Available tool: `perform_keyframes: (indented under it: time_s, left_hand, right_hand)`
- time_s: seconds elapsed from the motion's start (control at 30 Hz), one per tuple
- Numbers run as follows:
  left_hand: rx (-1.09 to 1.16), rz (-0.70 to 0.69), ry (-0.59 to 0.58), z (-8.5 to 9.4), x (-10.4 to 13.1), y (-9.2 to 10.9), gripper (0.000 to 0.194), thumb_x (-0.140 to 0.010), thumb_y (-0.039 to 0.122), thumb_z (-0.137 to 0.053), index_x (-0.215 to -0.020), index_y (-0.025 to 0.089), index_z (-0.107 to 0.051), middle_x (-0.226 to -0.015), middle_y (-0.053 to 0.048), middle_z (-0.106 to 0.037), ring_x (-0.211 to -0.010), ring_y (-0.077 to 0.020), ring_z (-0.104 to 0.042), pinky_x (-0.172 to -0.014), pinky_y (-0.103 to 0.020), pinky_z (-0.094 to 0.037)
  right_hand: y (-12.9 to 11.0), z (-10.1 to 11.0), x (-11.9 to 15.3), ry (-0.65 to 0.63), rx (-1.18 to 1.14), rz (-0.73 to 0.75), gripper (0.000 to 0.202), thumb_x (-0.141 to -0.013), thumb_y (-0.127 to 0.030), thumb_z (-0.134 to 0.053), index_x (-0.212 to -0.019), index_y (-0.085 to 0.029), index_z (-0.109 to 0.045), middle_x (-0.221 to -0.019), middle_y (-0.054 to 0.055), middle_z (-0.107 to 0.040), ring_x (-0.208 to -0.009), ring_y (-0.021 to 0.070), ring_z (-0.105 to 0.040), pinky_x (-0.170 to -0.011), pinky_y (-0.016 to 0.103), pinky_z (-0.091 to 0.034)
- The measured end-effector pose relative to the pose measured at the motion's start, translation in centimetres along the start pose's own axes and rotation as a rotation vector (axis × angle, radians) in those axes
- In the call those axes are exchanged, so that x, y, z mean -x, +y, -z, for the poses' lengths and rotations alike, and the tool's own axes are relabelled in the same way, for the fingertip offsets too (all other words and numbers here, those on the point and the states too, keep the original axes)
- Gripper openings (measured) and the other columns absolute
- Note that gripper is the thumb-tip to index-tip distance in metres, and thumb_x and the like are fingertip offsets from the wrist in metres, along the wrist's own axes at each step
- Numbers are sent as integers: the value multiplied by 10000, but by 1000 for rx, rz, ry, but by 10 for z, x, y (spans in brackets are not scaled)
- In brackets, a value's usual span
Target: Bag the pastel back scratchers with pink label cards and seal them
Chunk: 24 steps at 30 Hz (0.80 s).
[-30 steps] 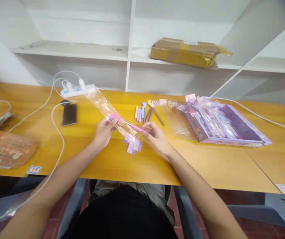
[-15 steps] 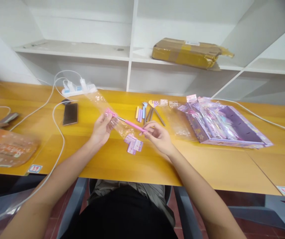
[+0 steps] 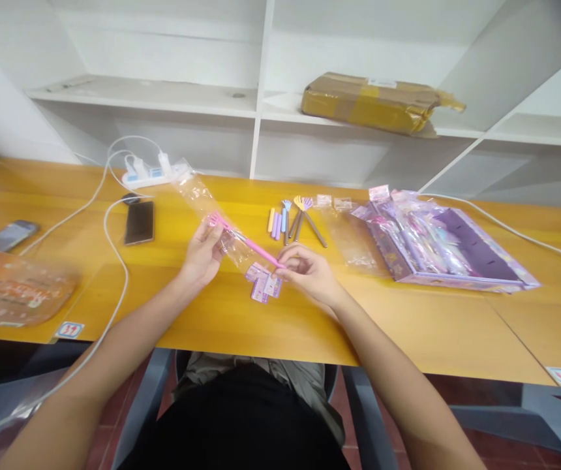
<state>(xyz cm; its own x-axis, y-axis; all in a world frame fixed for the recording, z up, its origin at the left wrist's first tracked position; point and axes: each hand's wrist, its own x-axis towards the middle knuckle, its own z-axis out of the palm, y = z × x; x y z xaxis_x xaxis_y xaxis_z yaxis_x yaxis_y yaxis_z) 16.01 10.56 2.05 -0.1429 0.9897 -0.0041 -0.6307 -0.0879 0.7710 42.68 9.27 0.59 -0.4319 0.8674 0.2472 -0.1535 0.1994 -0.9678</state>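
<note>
A pink back scratcher (image 3: pixel 256 249) with a hand-shaped head and a short metal section slants between my hands above the table. My left hand (image 3: pixel 203 251) is closed on it just below its pink head. The fingers of my right hand (image 3: pixel 308 271) pinch the end of the pink handle. Beneath it lies a clear plastic bag (image 3: pixel 196 191), and small purple cards (image 3: pixel 262 287) rest by the handle's end. Beyond my right hand are metal rods with blue, yellow and purple hand-shaped heads (image 3: pixel 303 203), beside several loose pastel handles (image 3: pixel 276 225).
A purple display box (image 3: pixel 481 281) at right holds several wrapped pieces, with clear bags (image 3: pixel 353 238) beside it. At left are a black phone (image 3: pixel 139 222), a power strip (image 3: pixel 156 175), white cables and an orange bag (image 3: pixel 21 290). A taped carton (image 3: pixel 368 104) sits on the shelf.
The back scratcher's handle end and my right hand have shifted slightly left and down. My left hand stays nearly in place. At far left, another phone now lies flatter on the table.
</note>
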Motion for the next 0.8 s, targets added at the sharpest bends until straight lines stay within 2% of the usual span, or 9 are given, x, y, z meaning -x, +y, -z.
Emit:
perform_keyframes:
  time_s: [0.2,0.37,0.47,0.57,0.7,0.8]
  left_hand:
    - [1,14,-10,0,0,1,353,-800,301,-968,-998,204,-693,-948,9,-776,-878,-109,-755,-780,-205,-596]
    - [2,0,19,1,0,2,306,-853,296,-928,-1013,212,-681,-968,8,-781,-937,-119,-777,-798,-199,-603]
    - [14,-2,-10,0,0,3,290,-861,306,-924,-1003,204,-692,-962,4,-784,-940,-116,-779,-793,-187,-611]
    - [27,19,-30,-1,2,3,286,-855,302,-929,-988,190,-703,-944,5,-784,-940,-120,-785,-858,-210,-632]
    - [-15,68,-28,-2,4,0,268,-870,315,-918,-958,175,-707,-957,-16,-795,-941,-143,-797,-862,-241,-642]
    - [-24,87,-55,-3,7,-3,277,-851,317,-931,-936,168,-714,-970,-31,-802,-976,-165,-799,-862,-249,-642]
  right_hand:
    - [-2,1,-1,-64,73,71,268,-819,-391,-952,-944,-212,-797,-1060,61,-654,-915,162,-708,-829,316,-657]
    - [-3,0,3,-159,38,50,225,-914,-400,-873,-1048,-224,-834,-1135,79,-661,-956,174,-747,-913,365,-670]
    - [-2,-2,3,-191,10,26,232,-911,-383,-879,-1082,-231,-837,-1167,78,-668,-961,171,-772,-913,349,-674]
    - [2,-3,3,-149,-14,-19,323,-843,-406,-935,-1067,-214,-802,-1145,73,-695,-948,185,-795,-884,340,-684]
    - [8,-4,2,-43,14,-71,458,-767,-478,-978,-1000,-217,-681,-960,36,-728,-853,210,-807,-750,340,-694]
    - [9,-4,2,-2,91,7,496,-761,-515,-974,-976,-222,-636,-935,18,-689,-780,197,-797,-693,324,-678]
